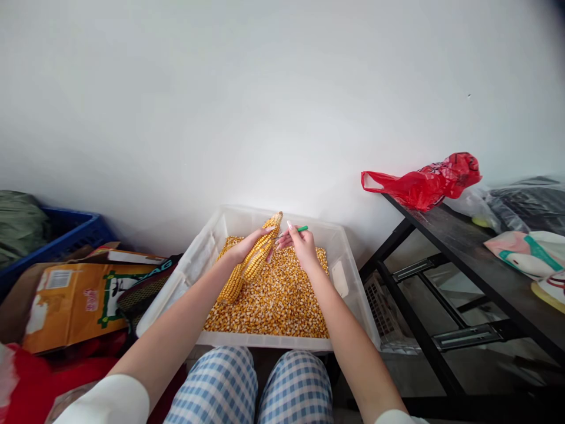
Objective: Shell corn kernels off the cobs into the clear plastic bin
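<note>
Probably stiff, light and slightly slick, the corn ear point(263, 252) suits a mid-length grip (left hand point(248, 245) wraps it; right hand point(303, 246) pinches a green-handled tool point(302, 228)).

Above the bin point(265, 340), I hold a yellow ear of corn point(272, 224) tilted, its pale tip toward the far edge, beside a slim green-ended tool point(302, 228) pointing rightward, while another full yellow ear point(230, 288) lies on loose kernels point(282, 300) toward the left edge.
</note>
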Tool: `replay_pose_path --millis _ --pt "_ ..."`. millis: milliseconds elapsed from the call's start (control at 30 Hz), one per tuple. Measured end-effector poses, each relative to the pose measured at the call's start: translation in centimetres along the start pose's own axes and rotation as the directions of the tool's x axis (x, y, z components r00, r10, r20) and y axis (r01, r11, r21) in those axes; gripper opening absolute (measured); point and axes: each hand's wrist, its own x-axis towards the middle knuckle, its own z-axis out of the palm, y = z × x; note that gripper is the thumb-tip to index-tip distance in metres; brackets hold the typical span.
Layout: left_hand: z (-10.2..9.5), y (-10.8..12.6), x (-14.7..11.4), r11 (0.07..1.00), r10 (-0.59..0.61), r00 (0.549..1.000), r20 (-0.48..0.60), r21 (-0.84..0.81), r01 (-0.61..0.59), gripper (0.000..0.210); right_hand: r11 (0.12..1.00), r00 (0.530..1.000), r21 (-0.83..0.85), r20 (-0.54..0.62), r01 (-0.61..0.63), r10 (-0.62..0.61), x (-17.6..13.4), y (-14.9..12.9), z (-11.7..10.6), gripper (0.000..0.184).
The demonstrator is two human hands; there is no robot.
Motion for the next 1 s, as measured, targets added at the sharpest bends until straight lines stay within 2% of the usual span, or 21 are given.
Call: replay_pose_path --millis 167,267,567,767,867,1000 --pt "0.2 0.3 -0.2 1.0 0.008 1.0 0.004 -0.021 -0.008 0.053 0.998 0.994 0.0 -0.092 0.067 -0.067 0.0 0.4 0.3 0.04" --pt "0.4 0.5 -0.4 1.0 0.023 1.0 0.001 -0.014 -0.023 0.052 0.997 0.993 0.006 -0.084 0.077 -0.077 0.0 0.6 0.4 0.039" --pt "0.3 0.2 -0.4 0.999 -0.01 1.0 0.021 0.043 0.009 0.052 0.995 0.998 0.09 -0.031 -0.051 0.054 0.3 1.0 0.2 0.041" --pt "1.0 0.6 -0.4 0.996 0.034 0.998 0.048 0.086 -0.038 0.044 0.985 0.989 0.101 -0.026 -0.142 0.145 0.4 1.3 0.0 0.038" --pt "1.2 0.5 -0.2 0.995 0.058 0.997 0.055 0.075 -0.062 0.045 0.981 0.986 0.103 -0.029 -0.163 0.167 0.6 1.1 -0.2 0.039" --pt "1.0 0.3 -0.1 1.0 0.003 0.998 0.064 0.019 -0.004 0.05 0.984 0.99 0.126 -0.045 -0.125 0.131 0.6 0.5 -0.7 0.04"
